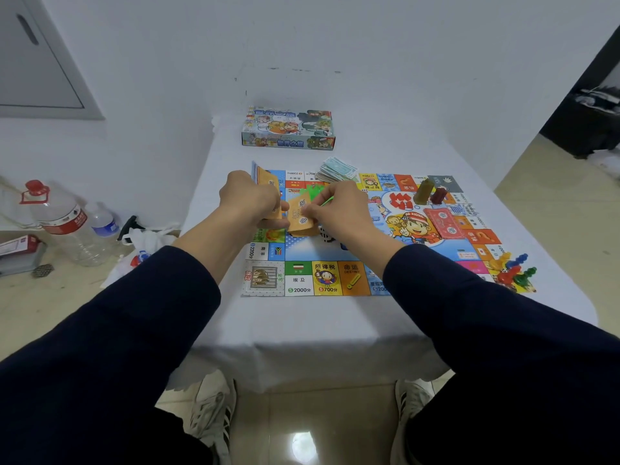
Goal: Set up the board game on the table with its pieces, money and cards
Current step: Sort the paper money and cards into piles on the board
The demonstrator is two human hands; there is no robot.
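Left hand is clamping a stack of flat orange cards in a closed grip, right hand is pinching one glossy orange card just beside it, above the colourful paper board.

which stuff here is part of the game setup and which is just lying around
Game setup: board, orange cards in both hands, red cards, money, coloured pawns, game box.

Lying about: water bottles and white bag on the floor.
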